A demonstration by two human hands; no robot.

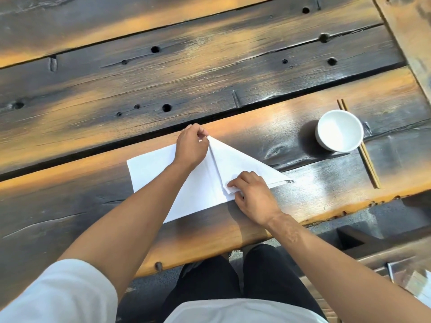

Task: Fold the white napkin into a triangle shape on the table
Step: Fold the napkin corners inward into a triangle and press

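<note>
The white napkin (154, 169) lies flat on the table (70, 217) near its front edge. Its unfolded half stretches toward 9 o'clock from your left hand (191, 145), which pinches the apex at 12. At 4 o'clock from there, your right hand (250, 195) presses the folded flap's corner down, fingers closed on it. The crease between them probably guides the next fold, and your left hand is nearer.
</note>
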